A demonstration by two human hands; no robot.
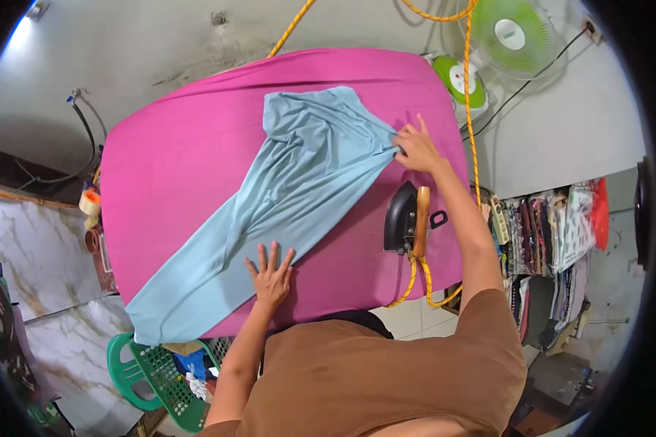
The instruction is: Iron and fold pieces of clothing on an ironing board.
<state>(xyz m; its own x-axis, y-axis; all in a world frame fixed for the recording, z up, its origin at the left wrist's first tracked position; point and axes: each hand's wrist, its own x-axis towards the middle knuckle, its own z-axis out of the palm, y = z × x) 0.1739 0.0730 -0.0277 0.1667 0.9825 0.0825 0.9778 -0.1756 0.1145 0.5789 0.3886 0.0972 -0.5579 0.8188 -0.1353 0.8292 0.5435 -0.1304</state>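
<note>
A light blue garment [300, 180] lies rumpled across the pink cloth cover of a table [169, 158], its smoother end hanging at the near left edge. My right hand [415, 145] pinches the garment's right corner, with the index finger stretched out. Lower down, my left hand [272, 276] rests flat on the garment near its lower edge, fingers spread. An electric iron [402, 218] with a wooden handle stands on the pink cover, below my right hand and beside my forearm. What part of the garment each hand touches, I cannot tell.
The iron's yellow cord [429, 281] runs over the near edge, and more cord hangs at the right. A green fan [508, 35] stands behind the far right corner. A green basket [169, 377] with cloths sits at the lower left. Folded clothes [530, 235] are stacked at the right.
</note>
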